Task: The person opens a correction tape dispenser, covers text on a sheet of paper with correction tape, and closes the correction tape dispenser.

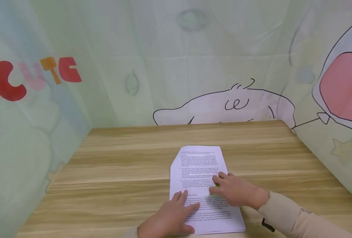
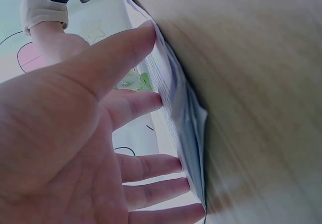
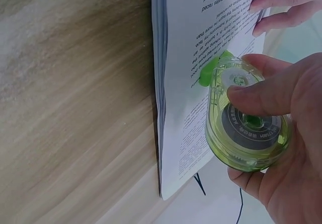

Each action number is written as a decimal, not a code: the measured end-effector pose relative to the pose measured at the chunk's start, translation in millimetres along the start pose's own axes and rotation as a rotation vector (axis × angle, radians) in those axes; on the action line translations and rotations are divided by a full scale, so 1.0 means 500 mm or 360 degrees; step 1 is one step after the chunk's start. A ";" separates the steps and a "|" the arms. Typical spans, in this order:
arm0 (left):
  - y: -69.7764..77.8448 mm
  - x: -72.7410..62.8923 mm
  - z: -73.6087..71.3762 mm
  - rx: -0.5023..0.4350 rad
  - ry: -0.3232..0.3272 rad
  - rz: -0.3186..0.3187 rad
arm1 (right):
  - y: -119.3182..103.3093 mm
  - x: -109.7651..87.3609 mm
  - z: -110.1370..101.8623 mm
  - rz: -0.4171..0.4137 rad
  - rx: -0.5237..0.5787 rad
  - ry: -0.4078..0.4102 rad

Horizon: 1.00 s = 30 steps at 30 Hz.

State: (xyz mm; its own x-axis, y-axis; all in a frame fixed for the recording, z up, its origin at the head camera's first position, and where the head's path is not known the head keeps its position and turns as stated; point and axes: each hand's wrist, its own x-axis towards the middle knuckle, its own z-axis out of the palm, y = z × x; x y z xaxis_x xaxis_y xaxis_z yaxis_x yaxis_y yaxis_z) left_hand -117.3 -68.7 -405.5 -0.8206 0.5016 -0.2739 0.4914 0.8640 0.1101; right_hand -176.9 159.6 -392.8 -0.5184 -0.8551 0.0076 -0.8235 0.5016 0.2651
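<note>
A stack of printed paper (image 1: 198, 165) lies on the wooden table, its upper left corner slanted off. My left hand (image 1: 171, 215) rests on its lower left part, fingers spread, the thumb at the near edge. In the left wrist view the pages' edge (image 2: 188, 126) looks layered and creased. My right hand (image 1: 238, 190) is over the right side of the sheet. It pinches a clear green correction tape (image 3: 246, 138) between thumb and fingers, as the right wrist view shows. The green tip (image 3: 209, 72) points down at the printed lines; in the head view the hand mostly hides the tape.
The wood-grain table (image 1: 104, 185) stretches around the paper. Behind it and at both sides hang printed cloth walls (image 1: 119, 66) with cartoon drawings and coloured letters. A black strap (image 1: 267, 225) shows under the right sleeve.
</note>
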 end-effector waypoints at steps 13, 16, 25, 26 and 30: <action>0.000 -0.001 0.004 -0.0021 -0.0002 -0.0012 | 0.008 -0.014 0.005 0.0019 0.0013 -0.0028; -0.001 0.000 0.004 -0.0008 0.0001 -0.0008 | 0.009 -0.019 0.003 0.0030 0.0015 -0.0029; -0.003 0.001 0.005 -0.0016 0.0014 -0.0004 | 0.016 -0.028 0.006 0.0025 0.0007 -0.0001; -0.003 0.001 0.004 -0.0023 0.0011 -0.0005 | 0.017 -0.029 0.007 0.0028 0.0010 -0.0007; -0.003 0.000 0.003 -0.0047 -0.0009 -0.0014 | 0.021 -0.035 0.007 0.0025 0.0012 -0.0024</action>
State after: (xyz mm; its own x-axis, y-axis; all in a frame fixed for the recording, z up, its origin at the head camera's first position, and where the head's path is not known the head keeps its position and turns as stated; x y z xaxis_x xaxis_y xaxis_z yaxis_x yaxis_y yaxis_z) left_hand -117.8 -70.0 -407.0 -0.8232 0.4939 -0.2800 0.4753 0.8692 0.1359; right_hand -177.2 180.1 -393.6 -0.5345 -0.8451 -0.0029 -0.8170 0.5159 0.2576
